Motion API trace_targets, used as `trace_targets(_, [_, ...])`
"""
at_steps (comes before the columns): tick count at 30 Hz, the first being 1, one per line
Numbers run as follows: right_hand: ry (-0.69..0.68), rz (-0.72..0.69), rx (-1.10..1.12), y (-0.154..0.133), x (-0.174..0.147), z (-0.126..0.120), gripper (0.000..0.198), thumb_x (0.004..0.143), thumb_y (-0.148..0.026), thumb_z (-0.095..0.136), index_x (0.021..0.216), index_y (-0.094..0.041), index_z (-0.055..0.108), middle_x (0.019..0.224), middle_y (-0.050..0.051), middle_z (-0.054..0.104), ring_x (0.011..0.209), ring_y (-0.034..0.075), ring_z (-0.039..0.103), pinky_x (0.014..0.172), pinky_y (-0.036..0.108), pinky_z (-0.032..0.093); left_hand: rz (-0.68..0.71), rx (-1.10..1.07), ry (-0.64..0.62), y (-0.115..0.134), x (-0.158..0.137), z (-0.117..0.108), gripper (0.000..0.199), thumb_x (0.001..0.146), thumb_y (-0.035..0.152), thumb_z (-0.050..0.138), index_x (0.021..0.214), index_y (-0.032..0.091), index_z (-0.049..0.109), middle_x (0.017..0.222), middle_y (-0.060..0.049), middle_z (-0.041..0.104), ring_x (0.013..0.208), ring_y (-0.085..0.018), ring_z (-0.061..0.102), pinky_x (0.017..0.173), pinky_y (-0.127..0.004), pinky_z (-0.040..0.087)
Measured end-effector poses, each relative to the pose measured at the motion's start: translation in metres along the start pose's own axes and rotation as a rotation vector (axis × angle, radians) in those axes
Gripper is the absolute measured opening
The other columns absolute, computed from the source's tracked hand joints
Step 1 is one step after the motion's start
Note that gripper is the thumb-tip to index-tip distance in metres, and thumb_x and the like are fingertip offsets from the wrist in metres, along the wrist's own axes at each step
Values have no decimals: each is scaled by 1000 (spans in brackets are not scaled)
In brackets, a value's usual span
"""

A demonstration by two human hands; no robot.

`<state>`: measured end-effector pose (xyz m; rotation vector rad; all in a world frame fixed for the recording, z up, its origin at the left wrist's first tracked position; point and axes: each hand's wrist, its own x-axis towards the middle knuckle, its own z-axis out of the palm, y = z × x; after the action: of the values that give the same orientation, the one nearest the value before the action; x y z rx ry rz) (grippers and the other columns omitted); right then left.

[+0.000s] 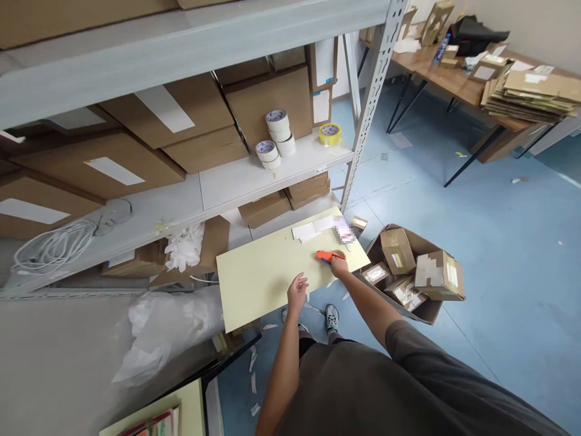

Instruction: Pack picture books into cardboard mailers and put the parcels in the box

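Note:
My right hand (338,266) is closed on an orange tape dispenser (324,256) at the right part of a pale yellow tabletop (258,272). A roll of tape shows at the dispenser's far end, partly behind my fingers. Over the table's near edge hovers my left hand (298,292), holding nothing, its fingers loosely apart. Beyond the dispenser lie white paper slips (313,230) and a blurred-out pinkish item (344,230) near the back right corner.
A large carton (431,312) full of small boxes stands right of the table. Behind, a metal shelf (236,184) carries cartons, stacked white tape rolls (278,130) and a yellow tape roll (330,134). Plastic wrap (172,327) lies left; flattened cardboard (531,91) tops a far desk.

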<state>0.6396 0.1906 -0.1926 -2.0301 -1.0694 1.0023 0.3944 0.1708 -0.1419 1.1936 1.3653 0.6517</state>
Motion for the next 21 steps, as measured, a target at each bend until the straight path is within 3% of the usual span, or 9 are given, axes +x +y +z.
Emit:
trace_targets(4, [-75, 21, -64, -12, -1, -29, 12, 74, -25, 82, 82, -24, 73, 102, 10, 79, 108, 32, 70, 100, 41, 51, -3, -24, 15, 8, -1, -2, 48, 92, 39, 65, 135, 19, 69, 117, -14, 78, 94, -22, 79, 95, -40, 61])
trace_targets(9, [-181, -194, -50, -47, -26, -53, 21, 75, -35, 78, 89, -22, 70, 117, 6, 76, 91, 25, 68, 89, 37, 54, 84, -48, 29, 44, 11, -16, 53, 93, 48, 65, 137, 17, 67, 121, -16, 76, 100, -24, 77, 98, -41, 59])
trace_targets(13, [-121, -367, 57, -90, -58, -60, 28, 88, -45, 68, 104, -23, 67, 113, 8, 74, 90, 27, 66, 89, 41, 54, 248, -27, 87, 106, 24, -43, 61, 95, 53, 66, 145, 19, 63, 131, -16, 73, 115, -25, 72, 106, -40, 56])
trace_targets(15, [-71, -441, 97, -115, -73, -64, 28, 91, -50, 66, 102, -25, 65, 106, 9, 73, 91, 28, 63, 90, 42, 53, 320, -16, 98, 146, 25, -60, 59, 97, 57, 64, 144, 21, 65, 136, -15, 71, 121, -26, 69, 106, -39, 55])
trace_targets(21, [-47, -692, 18, -197, -96, -75, 28, 95, -52, 65, 90, -25, 60, 95, 8, 65, 93, 29, 58, 92, 44, 52, 621, 48, -116, 252, 8, -116, 46, 100, 55, 62, 131, 24, 76, 141, -10, 69, 128, -26, 66, 105, -35, 56])
